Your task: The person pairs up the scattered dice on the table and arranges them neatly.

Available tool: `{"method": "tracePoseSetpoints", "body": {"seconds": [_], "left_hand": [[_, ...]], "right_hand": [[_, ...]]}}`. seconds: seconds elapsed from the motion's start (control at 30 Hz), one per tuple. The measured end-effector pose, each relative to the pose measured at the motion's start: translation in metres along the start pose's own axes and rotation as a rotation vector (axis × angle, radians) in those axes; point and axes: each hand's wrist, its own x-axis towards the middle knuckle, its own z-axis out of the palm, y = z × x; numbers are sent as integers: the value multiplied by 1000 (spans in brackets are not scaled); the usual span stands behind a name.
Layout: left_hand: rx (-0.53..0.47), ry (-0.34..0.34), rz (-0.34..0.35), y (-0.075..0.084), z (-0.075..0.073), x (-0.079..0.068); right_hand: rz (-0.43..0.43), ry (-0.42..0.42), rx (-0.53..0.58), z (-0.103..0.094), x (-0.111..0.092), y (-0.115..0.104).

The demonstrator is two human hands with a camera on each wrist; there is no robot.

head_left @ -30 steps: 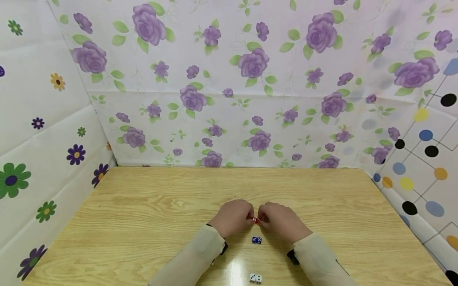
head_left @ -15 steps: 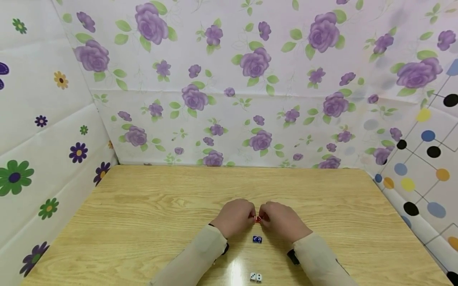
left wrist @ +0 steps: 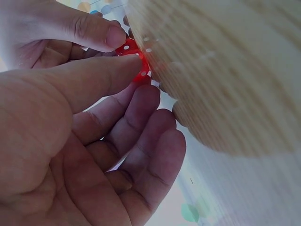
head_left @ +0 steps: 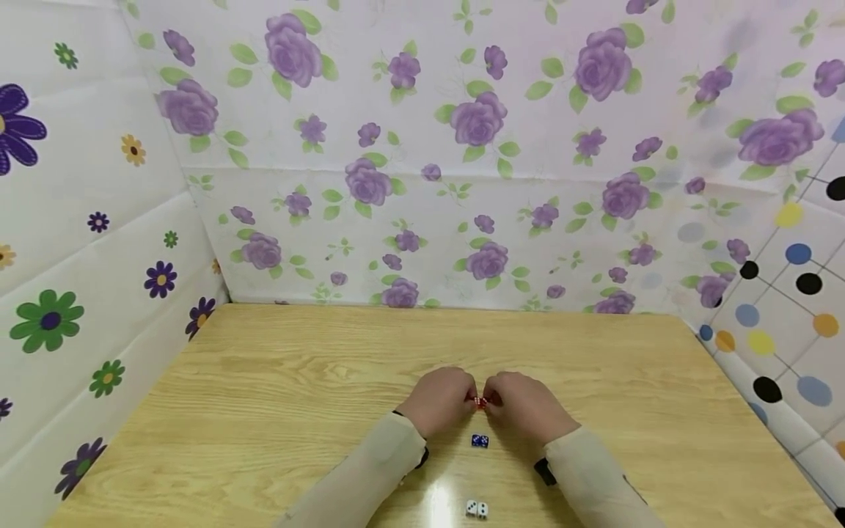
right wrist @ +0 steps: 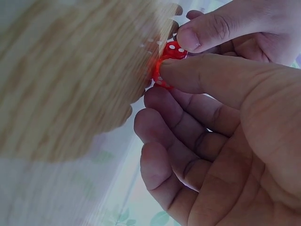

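Two red dice with white dots (head_left: 480,402) sit side by side on the wooden table, between the fingertips of both hands. My left hand (head_left: 441,401) pinches the left die between thumb and fingers; the left wrist view shows its thumb covering much of that red die (left wrist: 144,71). From the other side my right hand (head_left: 529,405) pinches the right die in the same way, and its thumb hides part of the red die (right wrist: 161,79) in the right wrist view. The dice appear to touch. On both hands the other fingers are curled loosely.
Nearer the person lies a touching pair of blue dice (head_left: 480,441). Closer still, at the bottom of the head view, is a pair of white dice (head_left: 477,509). The wooden table (head_left: 297,367) is bounded by a flowered cloth (head_left: 422,220) behind and printed cloths at both sides.
The head view has shifted slightly, so everything appears a little further right. Both hands stay at the red dice with hardly any visible motion; the blue and white dice keep their places.
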Motion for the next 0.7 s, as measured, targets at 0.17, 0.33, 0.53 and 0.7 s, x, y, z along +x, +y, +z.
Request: {"method": "tracePoseSetpoints", "body": {"seconds": [0.17, 0.33, 0.53, 0.7], "left_hand": [[-2, -7, -8, 1, 1, 0], [-27, -4, -15, 1, 0, -2], [-39, -11, -25, -4, -4, -4], [-67, -12, -82, -18, -20, -10]], "right_hand": [[-5, 11, 3, 0, -1, 1], [4, 8, 35, 2, 0, 3], [18, -10, 83, -2, -2, 7], [55, 25, 69, -17, -14, 22]]}}
